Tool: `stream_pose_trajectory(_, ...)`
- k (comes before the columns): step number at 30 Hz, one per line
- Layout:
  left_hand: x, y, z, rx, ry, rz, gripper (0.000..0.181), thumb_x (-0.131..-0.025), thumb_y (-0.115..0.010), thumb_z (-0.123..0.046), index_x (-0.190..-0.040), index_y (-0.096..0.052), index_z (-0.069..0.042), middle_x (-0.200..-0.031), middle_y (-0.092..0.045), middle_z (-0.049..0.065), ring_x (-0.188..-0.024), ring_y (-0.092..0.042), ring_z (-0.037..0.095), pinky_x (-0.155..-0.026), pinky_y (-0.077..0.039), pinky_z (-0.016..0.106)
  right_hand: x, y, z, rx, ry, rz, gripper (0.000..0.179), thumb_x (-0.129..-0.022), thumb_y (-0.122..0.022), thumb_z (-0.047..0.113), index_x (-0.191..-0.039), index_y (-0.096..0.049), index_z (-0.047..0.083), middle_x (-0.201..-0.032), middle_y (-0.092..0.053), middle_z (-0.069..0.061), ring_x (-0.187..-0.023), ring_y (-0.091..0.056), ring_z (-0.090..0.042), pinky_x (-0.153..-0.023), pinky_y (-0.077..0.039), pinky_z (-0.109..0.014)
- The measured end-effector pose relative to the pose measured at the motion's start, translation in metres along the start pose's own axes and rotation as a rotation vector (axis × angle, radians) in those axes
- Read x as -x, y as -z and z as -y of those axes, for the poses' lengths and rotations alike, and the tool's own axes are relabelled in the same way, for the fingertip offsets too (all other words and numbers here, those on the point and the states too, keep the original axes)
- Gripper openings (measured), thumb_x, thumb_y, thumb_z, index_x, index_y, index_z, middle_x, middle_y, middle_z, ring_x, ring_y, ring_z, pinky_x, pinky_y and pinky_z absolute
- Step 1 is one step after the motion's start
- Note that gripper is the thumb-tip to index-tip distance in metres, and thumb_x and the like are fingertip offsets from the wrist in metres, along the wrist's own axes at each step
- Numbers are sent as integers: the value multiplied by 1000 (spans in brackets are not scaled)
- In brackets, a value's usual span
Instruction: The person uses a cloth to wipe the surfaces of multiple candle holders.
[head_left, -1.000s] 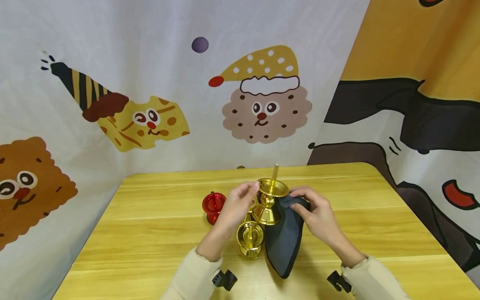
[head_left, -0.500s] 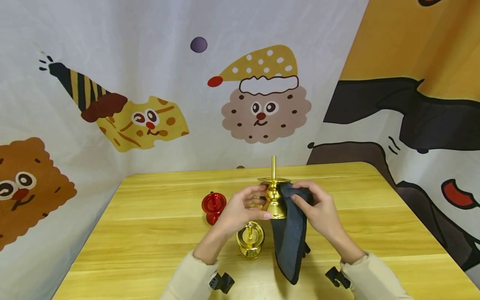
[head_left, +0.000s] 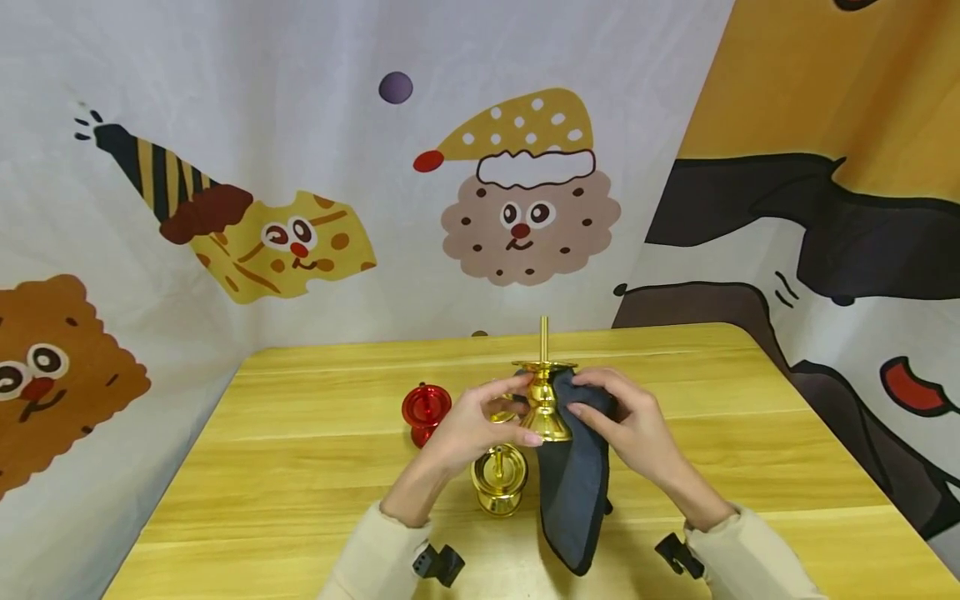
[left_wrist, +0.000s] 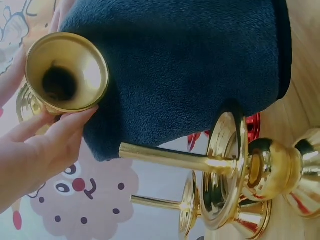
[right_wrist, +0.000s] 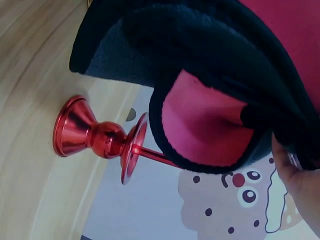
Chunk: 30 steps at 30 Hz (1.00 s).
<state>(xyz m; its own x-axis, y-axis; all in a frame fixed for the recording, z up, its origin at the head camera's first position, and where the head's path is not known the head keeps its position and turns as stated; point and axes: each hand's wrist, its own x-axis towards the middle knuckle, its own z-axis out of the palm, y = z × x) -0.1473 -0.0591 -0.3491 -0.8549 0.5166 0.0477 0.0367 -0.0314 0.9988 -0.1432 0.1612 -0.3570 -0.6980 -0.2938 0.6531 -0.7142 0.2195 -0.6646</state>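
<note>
My left hand (head_left: 468,429) holds a gold candlestick (head_left: 545,417) upright above the table, thumb at its foot and fingertips under its drip plate. In the left wrist view, the hollow underside of its foot (left_wrist: 67,75) faces the camera. A dark blue cloth (head_left: 573,500) with black edging hangs from my right hand (head_left: 637,421), its upper part against the candlestick's right side. The right wrist view shows a pink side of the cloth (right_wrist: 205,125). My right fingers pinch it near the top; the fold behind the candlestick is partly hidden.
Another gold candlestick (head_left: 499,479) stands below my left hand; a further gold one (left_wrist: 189,205) is mostly hidden in the head view. A red candlestick (head_left: 427,410) stands at the left. The right wrist view shows a red candlestick (right_wrist: 107,140) beside the cloth. A wooden tabletop (head_left: 300,467) meets a printed curtain.
My left hand has shifted from the candlestick's drip plate to its stem and foot. The candlestick has turned more upright, and the cloth has moved with my right hand against its side.
</note>
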Motion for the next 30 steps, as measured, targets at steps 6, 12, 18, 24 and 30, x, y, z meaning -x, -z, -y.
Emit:
stream_pose_trajectory(6, 0, 4, 0, 14, 31, 16, 72, -73, -75, -3, -137, -42, -10, -141, -37, 5, -113, -49, 26, -79, -51, 32, 0, 8, 0, -114, -2, 138, 42, -75, -62, -19, -114, -55, -7, -115, -51, -21, -106, -51, -12, -78, -48, -18)
stream_pose_trajectory(12, -1, 4, -1, 19, 46, -5, 69, -72, -76, -2, -134, -46, -10, -135, -44, 8, -108, -51, 27, -79, -51, 34, -1, 10, 0, -56, -85, 178, 42, -73, -65, -17, -111, -54, -4, -112, -52, -18, -103, -52, -8, -81, -48, -19)
stream_pose_trajectory(18, -3, 1, -2, 27, 73, -25, 63, -72, -75, -1, -130, -50, -8, -119, -51, 10, -96, -56, 22, -71, -53, 32, 0, 2, -2, 81, -196, 110, 34, -73, -68, -13, -102, -56, 2, -100, -59, -11, -90, -57, -10, -57, -49, -23)
stream_pose_trajectory(24, -4, -8, -2, -146, 55, -144, 63, -68, -80, -8, -126, -54, -11, -114, -54, 5, -92, -55, 21, -68, -52, 29, -2, -4, -3, 112, -252, 28, 29, -74, -68, -12, -98, -60, 2, -94, -60, -9, -84, -58, -14, -58, -50, -23)
stream_pose_trajectory(30, -8, -21, -3, -476, -58, -301, 69, -63, -85, -14, -124, -53, -5, -112, -53, 9, -91, -59, 25, -68, -52, 26, -7, -13, 4, 257, -102, -74, 33, -68, -71, -15, -92, -65, 5, -94, -60, -7, -82, -59, -19, -59, -50, -18)
